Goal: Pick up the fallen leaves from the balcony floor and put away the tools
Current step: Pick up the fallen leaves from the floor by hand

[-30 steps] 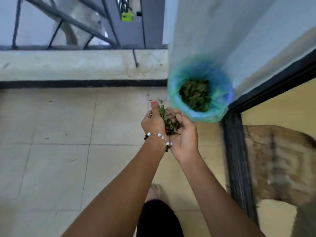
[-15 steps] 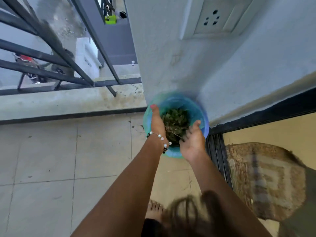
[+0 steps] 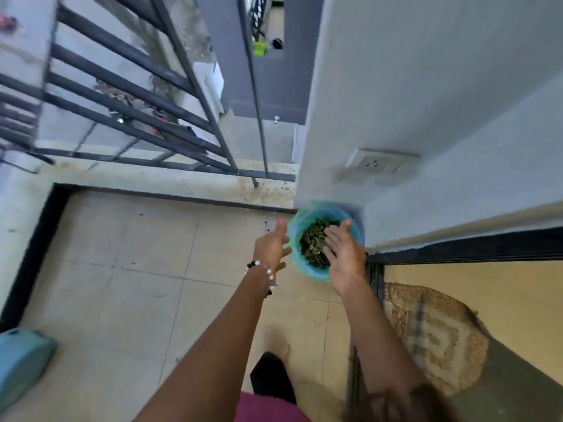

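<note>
While both hands hang over the bin, entry reads as follows, head view only.

Item 1: small bin [image 3: 307, 271] w/ blue-green liner, at 1 o'clock from frame centre, in the corner where wall meets door frame. Contents: heap of green and dry leaves [image 3: 313, 243], inside the liner.

Item 2: left hand [image 3: 271, 245], beaded bracelet on wrist, at 9 o'clock of the bin rim, fingers spread, holding nothing.

Item 3: right hand [image 3: 342, 251], over the bin's 3 o'clock side, palm flat, fingers straight, empty.

Change: 1 s ago both hands were cupped together round a clump of leaves short of the bin; half a sec ago they were over the rim; now apart and bare. Reads as the handful dropped in, approx. done for that load.

Item 4: balcony floor [image 3: 137, 269], tiles at 9 o'clock, only small specks visible, too small to tell as leaves.

Item 5: light-blue plastic object [image 3: 21, 360] at 8 o'clock, poss. a tool; cannot tell which. Tools step likely remains.

Item 6: woven mat [image 3: 432, 336] at 4 o'clock, indoors.
</note>
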The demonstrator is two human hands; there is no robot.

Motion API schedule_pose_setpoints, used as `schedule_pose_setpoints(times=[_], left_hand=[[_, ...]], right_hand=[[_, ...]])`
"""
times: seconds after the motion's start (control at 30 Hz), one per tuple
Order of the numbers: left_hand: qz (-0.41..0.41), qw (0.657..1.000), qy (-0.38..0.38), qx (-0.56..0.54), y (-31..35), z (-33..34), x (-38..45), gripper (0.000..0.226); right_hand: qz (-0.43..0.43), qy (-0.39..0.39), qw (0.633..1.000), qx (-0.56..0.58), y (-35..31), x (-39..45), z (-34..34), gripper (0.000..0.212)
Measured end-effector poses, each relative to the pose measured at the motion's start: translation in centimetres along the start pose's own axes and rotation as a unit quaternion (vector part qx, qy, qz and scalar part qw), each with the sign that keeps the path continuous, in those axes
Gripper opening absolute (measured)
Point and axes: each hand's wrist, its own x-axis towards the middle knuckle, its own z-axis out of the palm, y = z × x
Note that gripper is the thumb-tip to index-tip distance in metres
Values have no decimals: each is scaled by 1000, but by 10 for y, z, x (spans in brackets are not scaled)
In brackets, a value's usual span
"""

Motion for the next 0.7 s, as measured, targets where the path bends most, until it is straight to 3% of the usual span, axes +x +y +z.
schedule_pose_setpoints(times=[0.07, 0.13, 0.23, 0.37, 0.53, 0.7], left_hand=[[32, 998, 48, 14, 6, -29, -40, 27], [62, 994, 84, 11, 12, -61, -82, 27], [103, 985, 137, -6, 10, -114, -142, 29], [136, 963, 218, -79, -15, -189, -212, 26], [158, 924, 298, -182, -79, -280, -300, 23], [155, 862, 395, -276, -172, -362, -383, 17]], right_hand=[[-32, -19, 995, -89, -15, -42, 18, 40], [-66, -34, 982, -173, -25, -83, 34, 24], [-131, -83, 939, -306, -24, -138, 58, 28], [-174, -183, 891, -378, -3, -219, 97, 25], [-194, -300, 801, -480, 69, -320, 132, 24], [-171, -427, 715, -527, 164, -423, 153, 20]])
